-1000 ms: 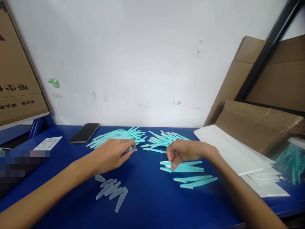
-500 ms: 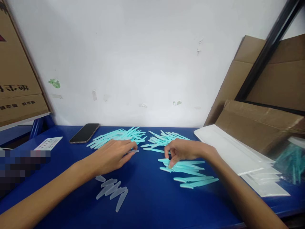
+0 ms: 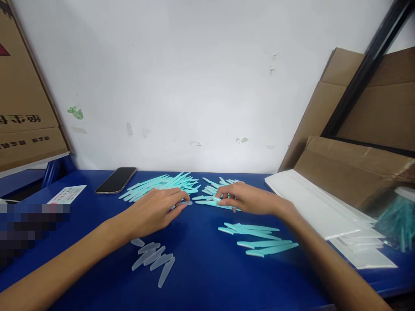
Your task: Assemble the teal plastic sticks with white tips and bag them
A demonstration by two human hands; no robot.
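Between the thumb and fingers of my left hand (image 3: 155, 207) is a translucent blade cap (image 3: 186, 203), its tip pointing right. My right hand (image 3: 251, 198) is closed in a pinch on a teal eyebrow razor (image 3: 217, 199), just right of the cap and apart from it; most of this razor is hidden by the fingers. A heap of teal razors (image 3: 142, 188) lies behind my left hand, and a second heap (image 3: 209, 190) is partly covered by my right. Nearer me on the right lie several more razors (image 3: 269, 249). Loose translucent caps (image 3: 167, 270) lie below my left wrist.
On the blue table (image 3: 201, 276), a phone (image 3: 116, 180) and a printed card (image 3: 68, 194) lie at the left. White plastic sleeves (image 3: 311, 203) are stacked at the right, beside a clear bag of teal razors (image 3: 398, 220). Cardboard (image 3: 353, 166) leans at the back right.
My right hand has lifted away from the front group of razors, moving back and left with one razor in its pinch. That group looks smaller. The left hand has barely moved.
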